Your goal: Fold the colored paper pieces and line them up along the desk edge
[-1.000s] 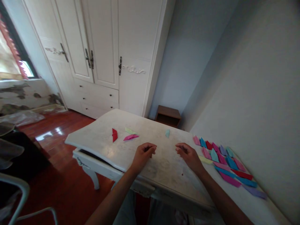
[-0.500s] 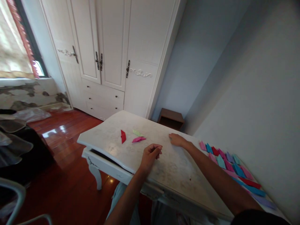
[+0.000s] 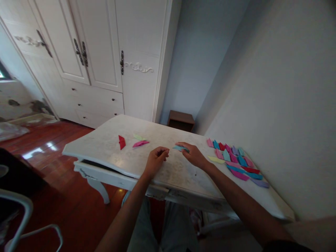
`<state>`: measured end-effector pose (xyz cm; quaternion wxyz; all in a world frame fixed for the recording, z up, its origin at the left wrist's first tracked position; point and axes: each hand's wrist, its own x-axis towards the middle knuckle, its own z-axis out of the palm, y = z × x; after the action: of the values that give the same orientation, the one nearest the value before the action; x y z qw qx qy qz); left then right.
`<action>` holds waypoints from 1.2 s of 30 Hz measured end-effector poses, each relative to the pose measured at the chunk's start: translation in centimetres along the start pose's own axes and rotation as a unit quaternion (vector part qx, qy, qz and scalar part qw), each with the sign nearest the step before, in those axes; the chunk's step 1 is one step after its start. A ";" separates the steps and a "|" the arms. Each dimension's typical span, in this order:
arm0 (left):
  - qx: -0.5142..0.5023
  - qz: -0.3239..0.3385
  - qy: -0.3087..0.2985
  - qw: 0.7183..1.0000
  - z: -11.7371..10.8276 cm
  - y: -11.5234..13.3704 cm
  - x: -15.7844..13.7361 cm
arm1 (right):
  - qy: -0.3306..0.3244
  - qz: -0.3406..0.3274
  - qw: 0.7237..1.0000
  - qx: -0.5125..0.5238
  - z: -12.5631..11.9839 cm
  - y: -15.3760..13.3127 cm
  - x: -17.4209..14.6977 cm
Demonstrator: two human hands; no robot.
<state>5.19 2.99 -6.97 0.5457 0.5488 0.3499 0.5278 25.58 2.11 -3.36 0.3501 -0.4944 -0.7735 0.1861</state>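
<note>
My right hand is over the middle of the white table, its thumb and fingers closed on a light blue folded paper piece. My left hand is just to the left, its fingers curled in and no object showing in them; a small gap separates it from the blue paper. Farther left on the tabletop lie a red folded paper piece, a pink one and a pale green one. Their exact folded shape is hard to make out.
Several colourful folded papers stand or lie in rows along the table's right side by the wall, with a yellow one at their left. The white table has a drawer slightly open. Beyond are a white wardrobe and a brown cabinet.
The view has swung to the right. My right hand has come back from near the table's far edge, and a light blue folded paper now shows in it. My left hand stays curled.
</note>
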 end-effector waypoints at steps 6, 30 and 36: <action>0.094 0.016 -0.033 0.995 1.5 -0.2 -0.8 | 0.114 0.114 0.886 0.435 -0.2 -2.4 -3.0; 0.071 0.019 -0.131 0.989 9.7 -0.7 -1.9 | 0.260 0.134 0.804 0.517 0.6 -0.7 -8.2; 0.056 -0.002 -0.086 0.995 9.3 -0.5 -1.9 | 0.282 0.107 0.821 0.485 0.0 -1.1 -8.1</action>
<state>13.85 -0.90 -6.44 0.5430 0.6213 0.3321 0.4569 27.05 -5.63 -5.55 0.7252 -0.3715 -0.3932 0.4260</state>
